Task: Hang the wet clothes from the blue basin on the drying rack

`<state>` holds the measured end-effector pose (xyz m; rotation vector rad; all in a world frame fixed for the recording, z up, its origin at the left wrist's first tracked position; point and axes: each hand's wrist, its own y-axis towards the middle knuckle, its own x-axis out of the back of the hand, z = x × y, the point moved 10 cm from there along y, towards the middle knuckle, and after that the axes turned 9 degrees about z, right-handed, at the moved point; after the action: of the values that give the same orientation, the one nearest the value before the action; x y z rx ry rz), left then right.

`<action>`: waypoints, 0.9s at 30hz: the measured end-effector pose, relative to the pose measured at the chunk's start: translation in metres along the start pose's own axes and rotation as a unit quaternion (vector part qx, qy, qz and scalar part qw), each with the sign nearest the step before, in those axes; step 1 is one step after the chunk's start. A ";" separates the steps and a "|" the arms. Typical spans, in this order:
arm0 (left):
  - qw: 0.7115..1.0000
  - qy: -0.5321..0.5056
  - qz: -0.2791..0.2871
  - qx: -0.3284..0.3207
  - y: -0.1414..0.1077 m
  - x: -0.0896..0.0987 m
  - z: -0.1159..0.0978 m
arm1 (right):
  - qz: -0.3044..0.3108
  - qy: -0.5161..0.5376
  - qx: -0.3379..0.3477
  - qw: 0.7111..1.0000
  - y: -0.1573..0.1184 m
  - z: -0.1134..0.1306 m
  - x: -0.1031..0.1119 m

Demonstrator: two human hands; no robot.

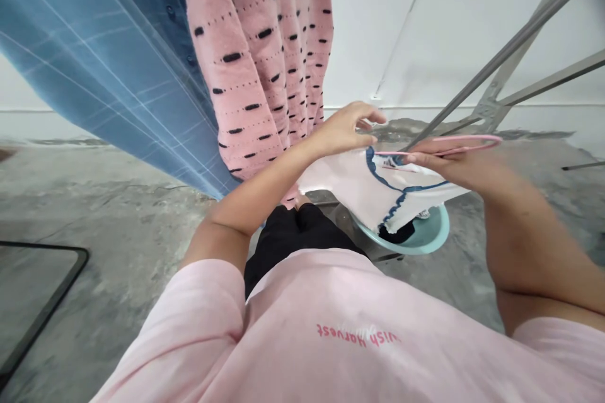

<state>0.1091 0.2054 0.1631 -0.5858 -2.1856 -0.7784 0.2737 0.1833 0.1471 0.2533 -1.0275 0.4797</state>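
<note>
A white top [338,179] with a wavy dark-blue trim hangs in front of me, its neck opening facing up. My right hand [447,162] grips a thin pink clothes hanger [489,140], whose bar runs left into the neck opening. At the top's left shoulder is my left hand [352,126], with thumb and fingers curved and apart. Nothing shows between those fingers. Beneath the top, a light-blue basin [439,236] is partly covered; a dark cloth [399,233] lies in it.
A pink garment with black dashes [265,63] and a blue checked garment [118,56] hang at the left. Grey metal bars [510,44] slant across the upper right. A black-edged frame [78,258] stands at lower left. Behind is a white wall [373,12].
</note>
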 end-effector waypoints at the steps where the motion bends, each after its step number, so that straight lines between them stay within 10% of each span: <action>1: 1.000 0.020 0.014 -0.019 -0.004 -0.005 -0.008 | -0.014 0.010 0.002 1.000 -0.001 0.003 0.004; 10: 0.977 0.174 -0.002 0.119 -0.031 -0.019 0.024 | -0.130 0.059 0.016 0.990 -0.011 0.000 0.026; 18: 0.962 0.168 -0.159 0.146 -0.070 0.030 0.053 | -0.161 0.081 0.003 0.984 -0.020 -0.050 0.041; 22: 0.956 0.145 -0.206 0.147 -0.089 0.040 0.070 | -0.060 0.072 -0.090 0.992 -0.005 -0.111 0.014; 27: 0.962 0.136 -0.185 0.146 -0.087 0.036 0.072 | 0.074 0.243 -0.077 0.964 0.006 -0.121 -0.025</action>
<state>-0.0010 0.1986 0.1206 0.0816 -2.1192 -0.6585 0.3518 0.2331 0.0652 -0.0812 -0.5994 0.5595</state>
